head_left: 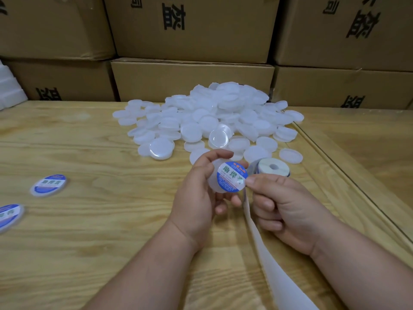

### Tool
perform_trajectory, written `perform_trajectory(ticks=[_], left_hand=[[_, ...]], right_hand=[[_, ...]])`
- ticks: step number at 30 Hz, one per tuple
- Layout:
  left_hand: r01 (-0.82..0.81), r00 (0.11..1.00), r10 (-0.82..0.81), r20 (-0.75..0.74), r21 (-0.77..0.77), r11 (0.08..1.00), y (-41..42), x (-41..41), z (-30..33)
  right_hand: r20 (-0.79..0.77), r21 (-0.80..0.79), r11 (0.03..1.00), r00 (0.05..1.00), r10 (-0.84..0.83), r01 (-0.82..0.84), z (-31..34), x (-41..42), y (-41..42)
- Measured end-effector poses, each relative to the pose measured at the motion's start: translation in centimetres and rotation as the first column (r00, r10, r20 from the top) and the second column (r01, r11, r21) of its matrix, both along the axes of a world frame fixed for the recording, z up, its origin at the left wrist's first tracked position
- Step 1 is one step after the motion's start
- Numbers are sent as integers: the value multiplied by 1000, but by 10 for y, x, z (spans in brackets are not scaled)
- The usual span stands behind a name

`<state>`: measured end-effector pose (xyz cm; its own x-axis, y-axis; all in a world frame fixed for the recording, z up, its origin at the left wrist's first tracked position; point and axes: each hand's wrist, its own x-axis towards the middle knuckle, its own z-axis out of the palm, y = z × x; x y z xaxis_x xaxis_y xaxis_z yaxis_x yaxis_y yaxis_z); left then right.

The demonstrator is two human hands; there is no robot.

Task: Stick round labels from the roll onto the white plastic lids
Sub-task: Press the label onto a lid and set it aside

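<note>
Stacked cardboard boxes (pixel 192 27) stand behind a wooden table (pixel 89 220) bearing a heap of white lids (pixel 214 115). Near the front, the left hand (pixel 196 198) grips a white lid (pixel 215 182), face tilted toward the camera. The right hand (pixel 281 211) pinches a round blue-rimmed label (pixel 232 177) against it. The label roll (pixel 271 168) lies flat behind.

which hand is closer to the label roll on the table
Right. The right hand sits just in front of the label roll, nearly touching; the left hand holds a lid further left.
</note>
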<state>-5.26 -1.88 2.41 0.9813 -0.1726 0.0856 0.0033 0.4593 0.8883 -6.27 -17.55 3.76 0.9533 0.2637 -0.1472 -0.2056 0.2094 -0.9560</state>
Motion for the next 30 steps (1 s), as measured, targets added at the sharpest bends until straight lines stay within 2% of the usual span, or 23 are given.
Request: perform_trajectory(ticks=[5,21,30], left_hand=[[10,999,-12,45,42,999,-2,0,-2],[-2,999,-1,38,78,997,-4,-2,3],[-100,995,96,35,169,980,-3,-2,1]], right_hand=[[11,7,1000,1000,16,-16,-1,1,2],[29,-28,999,999,27,-26,-8,4,1],[6,-7,999,999,-33,33,-9,3,0]])
